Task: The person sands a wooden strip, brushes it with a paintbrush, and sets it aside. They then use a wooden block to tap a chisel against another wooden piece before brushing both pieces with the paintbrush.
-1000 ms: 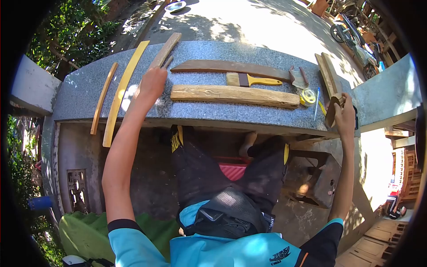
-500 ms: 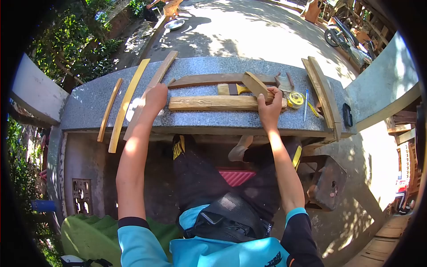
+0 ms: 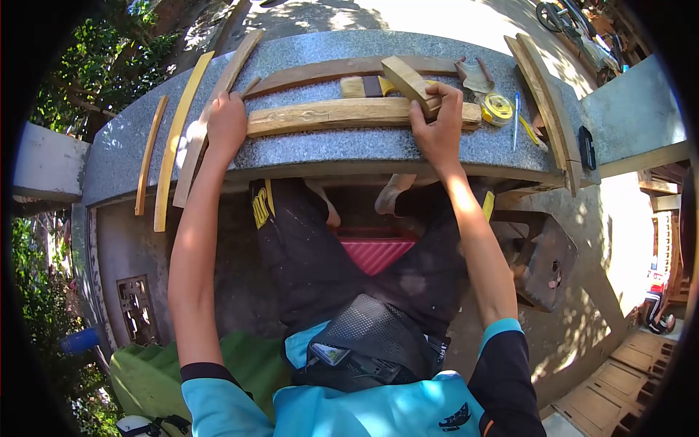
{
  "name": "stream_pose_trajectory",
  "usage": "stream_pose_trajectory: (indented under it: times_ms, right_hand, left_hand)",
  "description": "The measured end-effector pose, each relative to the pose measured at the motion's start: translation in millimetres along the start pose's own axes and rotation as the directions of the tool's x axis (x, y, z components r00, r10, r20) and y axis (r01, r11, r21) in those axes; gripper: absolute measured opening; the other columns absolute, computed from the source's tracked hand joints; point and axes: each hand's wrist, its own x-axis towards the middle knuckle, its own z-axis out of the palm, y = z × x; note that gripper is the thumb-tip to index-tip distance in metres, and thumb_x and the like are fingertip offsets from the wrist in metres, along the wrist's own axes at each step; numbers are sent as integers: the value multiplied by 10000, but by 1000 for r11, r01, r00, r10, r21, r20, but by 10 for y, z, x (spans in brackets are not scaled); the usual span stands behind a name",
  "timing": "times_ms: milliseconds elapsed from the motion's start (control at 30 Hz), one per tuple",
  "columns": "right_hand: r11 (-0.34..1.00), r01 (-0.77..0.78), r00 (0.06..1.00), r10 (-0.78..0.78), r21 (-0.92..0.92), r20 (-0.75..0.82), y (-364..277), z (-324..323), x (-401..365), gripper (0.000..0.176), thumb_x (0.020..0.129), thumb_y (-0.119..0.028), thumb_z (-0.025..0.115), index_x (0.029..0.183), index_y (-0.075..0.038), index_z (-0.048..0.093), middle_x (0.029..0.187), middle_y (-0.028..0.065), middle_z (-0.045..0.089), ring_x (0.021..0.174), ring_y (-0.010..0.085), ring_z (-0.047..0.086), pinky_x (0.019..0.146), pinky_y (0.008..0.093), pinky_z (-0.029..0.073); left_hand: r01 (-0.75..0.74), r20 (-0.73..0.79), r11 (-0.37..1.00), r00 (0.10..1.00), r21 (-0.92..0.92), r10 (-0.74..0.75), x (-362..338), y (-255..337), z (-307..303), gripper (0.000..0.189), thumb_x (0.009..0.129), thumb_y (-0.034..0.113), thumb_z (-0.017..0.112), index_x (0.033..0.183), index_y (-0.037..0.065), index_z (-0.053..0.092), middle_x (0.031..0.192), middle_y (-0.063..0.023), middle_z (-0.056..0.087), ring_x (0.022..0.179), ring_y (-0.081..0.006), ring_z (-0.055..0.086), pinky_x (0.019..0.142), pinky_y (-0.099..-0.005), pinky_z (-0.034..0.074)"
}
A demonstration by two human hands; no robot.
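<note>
My right hand is closed around a short wooden block, which rests slanted across the right part of a long wooden beam. At the beam's left end, my left hand has its fingers curled near a small stick and over a grey-brown strip; what it grips, if anything, is hidden. Behind the beam lie a paintbrush and a long, slightly curved wooden piece. A yellow tape measure sits by the beam's right end.
The speckled stone table also bears a yellow strip and a thin strip on the left. On the right are a pen, two long boards and a black object. A pink ridged object is below.
The view has tipped down and nearer the table. My left hand has shifted slightly toward the beam's left end. My right hand still holds the block, which has turned a little.
</note>
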Motion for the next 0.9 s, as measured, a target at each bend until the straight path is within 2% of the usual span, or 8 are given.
stream_pose_trajectory:
  times_ms: [267,333,433,467,500,600,733,900]
  right_hand:
    - [1000,5,1000,-5,-27,-9,6,7,-6,314,729,-36,611,995,-44,447,949,132,427,795,261,484,710,351,421]
    - [999,14,1000,-14,-44,-6,25,-5,-11,310,728,-36,612,991,-45,449,948,129,429,793,258,485,707,351,421]
    - [998,-56,998,56,-5,17,15,-4,-21,308,724,-34,615,986,-46,453,947,124,433,798,252,488,709,351,420]
    - [999,-44,999,45,-17,12,11,-2,-29,310,723,-34,616,987,-46,454,948,123,433,805,252,490,711,351,420]
    - [999,-31,999,31,-27,3,8,-1,-28,311,723,-34,618,987,-47,454,949,122,434,813,252,491,713,351,420]
    - [999,-18,1000,18,-43,-11,-3,1,-15,311,720,-37,629,979,-39,458,948,116,440,847,252,494,739,343,415]
    - [999,-25,1000,25,-40,-4,25,22,-29,312,716,-39,638,971,-29,458,947,117,446,875,252,487,773,339,400]
    - [999,-43,999,43,-23,-11,36,7,-29,319,715,-42,642,973,-29,455,940,122,450,880,263,485,784,350,398]
  left_hand:
    - [40,-12,999,999,15,-40,13,-45,15,133,771,63,512,886,1,537,942,-184,557,869,-329,579,747,-407,494]
    - [149,101,985,985,-89,-140,134,-20,-254,155,739,107,527,856,12,562,868,-192,612,827,-347,607,737,-447,481]
    - [217,-45,940,971,-264,-236,316,-103,-375,196,805,167,473,867,5,564,795,-228,622,747,-385,611,673,-502,449]
    - [114,-166,878,963,-465,-213,347,-106,-401,194,831,174,449,819,-3,529,695,-178,612,670,-314,611,620,-445,449]
    - [149,-30,640,965,-754,-260,362,-65,-470,154,823,170,455,806,28,512,692,-124,563,639,-253,561,592,-386,431]
    - [202,268,-437,959,-877,-95,358,350,-844,138,825,217,476,751,105,447,680,19,382,573,-98,375,532,-252,353]
    - [284,221,-723,958,-630,183,467,649,-822,323,876,368,463,679,125,382,648,8,363,538,-104,362,503,-243,324]
    - [363,375,-625,919,-691,120,574,844,-543,450,880,498,466,645,123,382,526,47,281,434,-67,294,406,-217,250]
